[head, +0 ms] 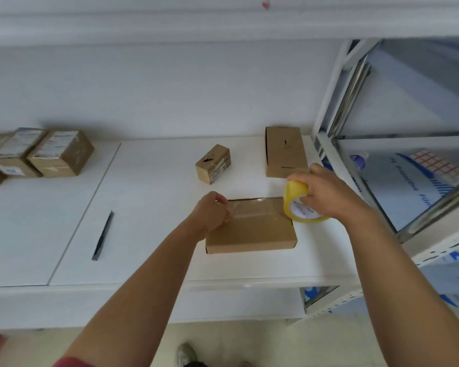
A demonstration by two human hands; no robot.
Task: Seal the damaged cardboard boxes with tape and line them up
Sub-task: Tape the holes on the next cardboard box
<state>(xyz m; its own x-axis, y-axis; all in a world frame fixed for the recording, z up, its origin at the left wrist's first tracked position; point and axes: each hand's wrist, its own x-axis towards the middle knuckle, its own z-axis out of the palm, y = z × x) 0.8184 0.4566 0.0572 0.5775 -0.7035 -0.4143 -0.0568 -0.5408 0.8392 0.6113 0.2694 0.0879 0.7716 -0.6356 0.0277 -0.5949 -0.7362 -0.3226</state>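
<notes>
Flat brown box: clear tape across its top; left hand pinches the strip at 9 o'clock, right hand grips the yellow roll at 3 o'clock.

We see a white surface set against a pale wall. A thin dark blade-like tool lies on the surface's left part, just right of a seam. On the right stands a white metal rack, its shelves under clear film with blue print. Below, on the beige floor, a grey shoe shows.
</notes>
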